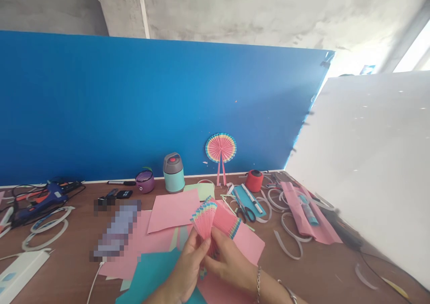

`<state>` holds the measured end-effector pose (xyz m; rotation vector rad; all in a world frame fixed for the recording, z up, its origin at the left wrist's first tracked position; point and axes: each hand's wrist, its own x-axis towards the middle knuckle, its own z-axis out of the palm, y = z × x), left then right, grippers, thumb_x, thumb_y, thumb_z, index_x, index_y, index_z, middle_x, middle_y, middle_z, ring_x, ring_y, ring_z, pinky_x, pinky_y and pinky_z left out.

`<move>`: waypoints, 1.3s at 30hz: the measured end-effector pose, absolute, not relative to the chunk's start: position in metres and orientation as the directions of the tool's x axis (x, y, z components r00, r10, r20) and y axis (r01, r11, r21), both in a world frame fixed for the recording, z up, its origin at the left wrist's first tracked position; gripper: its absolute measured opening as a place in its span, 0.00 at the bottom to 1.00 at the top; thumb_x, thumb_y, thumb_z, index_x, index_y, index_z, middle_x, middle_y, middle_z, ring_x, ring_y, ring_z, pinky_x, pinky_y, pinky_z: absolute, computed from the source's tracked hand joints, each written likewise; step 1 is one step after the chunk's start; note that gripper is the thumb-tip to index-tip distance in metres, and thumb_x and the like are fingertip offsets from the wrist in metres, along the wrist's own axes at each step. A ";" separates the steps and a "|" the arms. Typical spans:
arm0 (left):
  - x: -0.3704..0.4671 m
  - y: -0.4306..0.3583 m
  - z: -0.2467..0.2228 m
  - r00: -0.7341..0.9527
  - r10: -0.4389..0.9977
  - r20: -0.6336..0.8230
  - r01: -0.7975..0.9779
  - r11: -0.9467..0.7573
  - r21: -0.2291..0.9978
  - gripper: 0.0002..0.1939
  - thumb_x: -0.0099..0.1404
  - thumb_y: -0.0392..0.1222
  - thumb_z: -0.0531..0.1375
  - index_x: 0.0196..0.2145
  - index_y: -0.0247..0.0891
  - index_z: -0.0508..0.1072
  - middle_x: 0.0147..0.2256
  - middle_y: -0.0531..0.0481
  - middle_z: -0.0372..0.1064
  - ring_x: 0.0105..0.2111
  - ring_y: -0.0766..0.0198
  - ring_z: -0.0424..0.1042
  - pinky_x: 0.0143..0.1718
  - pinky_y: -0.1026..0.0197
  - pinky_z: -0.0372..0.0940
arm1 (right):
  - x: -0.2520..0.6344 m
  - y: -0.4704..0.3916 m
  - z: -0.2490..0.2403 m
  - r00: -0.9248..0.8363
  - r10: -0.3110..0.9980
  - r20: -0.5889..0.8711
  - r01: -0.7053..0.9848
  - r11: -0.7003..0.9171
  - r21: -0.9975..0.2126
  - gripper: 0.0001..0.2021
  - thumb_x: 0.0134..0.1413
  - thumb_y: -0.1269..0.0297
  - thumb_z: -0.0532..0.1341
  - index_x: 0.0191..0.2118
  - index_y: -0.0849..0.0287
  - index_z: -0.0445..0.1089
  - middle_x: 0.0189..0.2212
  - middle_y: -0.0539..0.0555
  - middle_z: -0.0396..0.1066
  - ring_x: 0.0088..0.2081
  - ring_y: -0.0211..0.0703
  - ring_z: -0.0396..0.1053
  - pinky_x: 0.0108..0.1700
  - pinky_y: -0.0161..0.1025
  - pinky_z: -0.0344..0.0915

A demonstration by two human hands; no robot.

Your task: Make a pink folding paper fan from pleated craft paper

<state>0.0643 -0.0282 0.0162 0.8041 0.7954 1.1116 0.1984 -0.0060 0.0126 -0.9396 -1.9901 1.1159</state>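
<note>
My left hand (192, 263) and my right hand (232, 260) meet low in the middle of the view. Between their closed fingers and thumbs is pleated pink paper (205, 215) with blue, green and yellow edge bands. One pleated section fans out up and left from my left hand; another pleated section (227, 218) spreads to the right above my right hand. Fingers hide where the sections meet. Beneath lie pink sheets (174, 211) and a teal sheet (149, 270). A round paper fan (221, 148) with two pink strips as legs leans on the blue partition.
Scissors (246, 211) and a white marker (251, 198) lie right of the sheets. A red round container (254, 181), turquoise flask (174, 175) and purple pot (145, 181) stand behind. A glue gun (50, 195), blurred phone-like shape (119, 230) and power strip (23, 275) are left.
</note>
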 end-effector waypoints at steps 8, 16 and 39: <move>0.064 -0.027 0.023 0.288 0.957 0.017 -0.496 0.134 0.858 0.27 0.61 0.45 0.61 0.58 0.48 0.61 0.57 0.48 0.60 0.58 0.57 0.56 0.57 0.58 0.52 | 0.203 0.001 0.007 -0.537 0.840 0.081 0.144 0.186 -0.972 0.12 0.60 0.57 0.51 0.35 0.60 0.64 0.25 0.49 0.63 0.26 0.36 0.61 0.29 0.33 0.60; 0.049 -0.017 0.013 0.422 0.886 -0.190 -0.493 0.400 0.773 0.21 0.53 0.47 0.67 0.44 0.36 0.73 0.45 0.41 0.72 0.50 0.50 0.67 0.53 0.51 0.57 | 0.208 0.004 0.016 -0.743 0.669 -0.014 0.063 0.049 -0.997 0.07 0.50 0.67 0.53 0.30 0.61 0.67 0.24 0.49 0.64 0.26 0.35 0.61 0.29 0.32 0.59; 0.027 0.006 0.017 -0.063 0.936 -0.346 -0.725 0.195 0.660 0.08 0.65 0.33 0.56 0.38 0.35 0.74 0.36 0.47 0.74 0.38 0.62 0.75 0.41 0.61 0.71 | 0.226 0.012 0.013 -0.576 0.817 -0.021 0.341 0.217 -0.915 0.15 0.46 0.71 0.55 0.41 0.59 0.74 0.22 0.47 0.61 0.26 0.34 0.55 0.28 0.32 0.53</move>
